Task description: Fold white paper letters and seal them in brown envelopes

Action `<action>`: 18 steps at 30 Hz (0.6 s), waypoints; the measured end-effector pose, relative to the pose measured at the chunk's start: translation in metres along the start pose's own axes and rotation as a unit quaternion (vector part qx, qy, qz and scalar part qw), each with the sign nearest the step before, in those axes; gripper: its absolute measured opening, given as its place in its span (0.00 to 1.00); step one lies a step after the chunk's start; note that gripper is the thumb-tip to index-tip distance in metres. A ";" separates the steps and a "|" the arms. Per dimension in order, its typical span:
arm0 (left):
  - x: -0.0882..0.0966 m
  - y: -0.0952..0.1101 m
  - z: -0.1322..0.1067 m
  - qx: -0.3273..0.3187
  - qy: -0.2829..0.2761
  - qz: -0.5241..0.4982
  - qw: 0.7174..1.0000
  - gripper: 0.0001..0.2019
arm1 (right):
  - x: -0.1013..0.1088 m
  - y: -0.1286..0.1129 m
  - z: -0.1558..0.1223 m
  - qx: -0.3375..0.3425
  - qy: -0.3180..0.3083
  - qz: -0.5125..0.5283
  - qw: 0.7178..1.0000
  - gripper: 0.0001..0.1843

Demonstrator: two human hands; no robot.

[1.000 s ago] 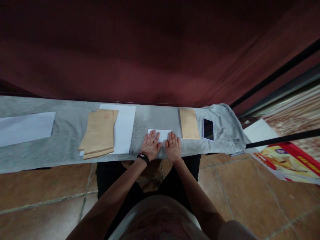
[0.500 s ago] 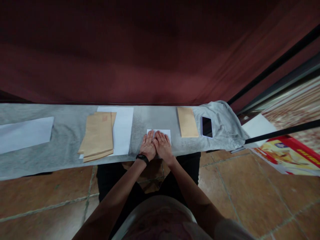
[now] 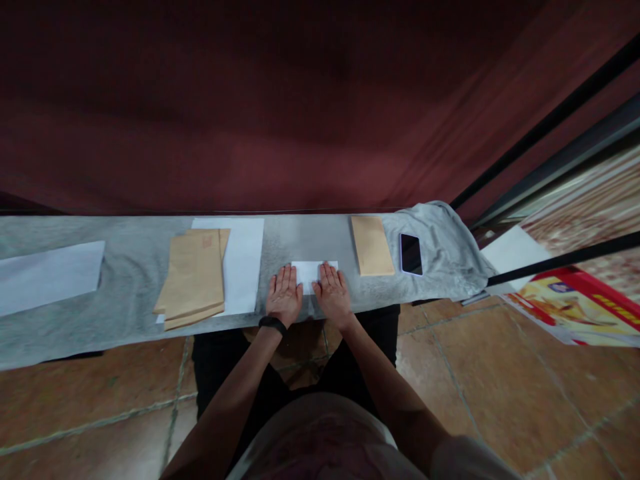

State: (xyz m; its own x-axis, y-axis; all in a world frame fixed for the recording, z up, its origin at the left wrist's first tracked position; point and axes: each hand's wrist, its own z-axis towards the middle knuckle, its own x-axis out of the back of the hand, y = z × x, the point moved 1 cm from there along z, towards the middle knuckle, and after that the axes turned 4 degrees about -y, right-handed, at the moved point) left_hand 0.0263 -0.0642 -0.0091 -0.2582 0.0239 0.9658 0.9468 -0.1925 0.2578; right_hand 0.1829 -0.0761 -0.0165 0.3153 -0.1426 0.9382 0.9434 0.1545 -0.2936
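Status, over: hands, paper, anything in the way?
Left hand, right hand: palms down, apart. Small white paper: partly under fingers. Brown envelope: rightward, not blocking.

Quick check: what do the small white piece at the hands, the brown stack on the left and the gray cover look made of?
Small white piece: likely paper, matte, with straight edges.
Brown stack: probably kraft paper, dull tan, in thin overlapping layers.
Gray cover: fabric, possibly plush, dull, with soft wrinkles at the right.

Probably a makeshift indoor workspace, given the tiled floor (image 3: 500,373), cloth-covered table (image 3: 310,233) and dark red backdrop (image 3: 300,147).
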 end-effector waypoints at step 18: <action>-0.001 0.038 0.017 -0.078 -0.010 -0.024 0.997 0.30 | 0.009 0.015 -0.007 -0.020 0.001 -0.012 1.000 0.31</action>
State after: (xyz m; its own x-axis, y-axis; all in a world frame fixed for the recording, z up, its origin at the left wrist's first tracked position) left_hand 0.0656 -0.0548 -0.0001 -0.2973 0.0570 0.9531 0.8917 -0.3402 0.2985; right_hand 0.2003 -0.0819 -0.0135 0.2931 -0.1467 0.9447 0.9539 0.1112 -0.2787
